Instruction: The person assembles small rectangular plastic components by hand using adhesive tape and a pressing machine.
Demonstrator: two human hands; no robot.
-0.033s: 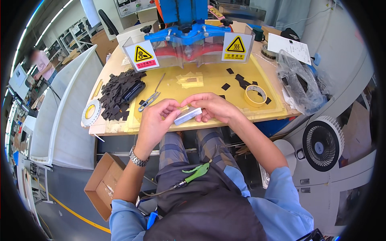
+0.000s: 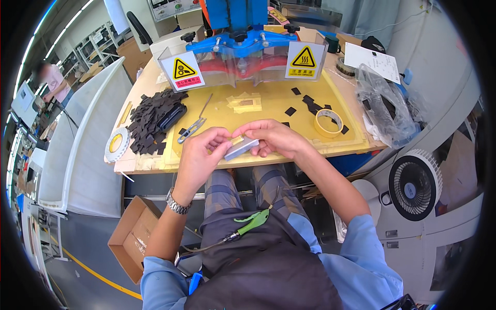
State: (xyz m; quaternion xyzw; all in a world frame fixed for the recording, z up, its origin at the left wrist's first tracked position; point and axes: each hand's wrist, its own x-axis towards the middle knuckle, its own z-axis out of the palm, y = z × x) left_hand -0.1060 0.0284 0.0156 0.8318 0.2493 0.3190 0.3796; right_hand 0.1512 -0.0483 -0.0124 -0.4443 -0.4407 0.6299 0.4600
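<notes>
Between my two hands, above the table's front edge, is a small grey flat-sided block (image 2: 241, 149) with a yellowish patch (image 2: 237, 140) on its top face. My left hand (image 2: 203, 151) pinches the block's left end between thumb and fingers. At the other end, my right hand (image 2: 276, 138) grips it, the index finger bent over the top near the patch and other fingers curled beneath. What kind of part the block is, I cannot make out. Just beyond my left hand lies a grey-handled tool (image 2: 191, 130) with a long thin tip.
Black rectangular pieces (image 2: 150, 119) are heaped at left, beside a white tape roll (image 2: 117, 145). Several more lie near a yellow tape roll (image 2: 328, 123) at right. A blue press (image 2: 237, 41) with clear guards stands behind. Plastic bags (image 2: 385, 106) and a fan (image 2: 415, 184) are right.
The block has tilted slightly in my fingers, so its front face looks darker and the yellowish patch shows a little more. My hands stay in nearly the same place.
</notes>
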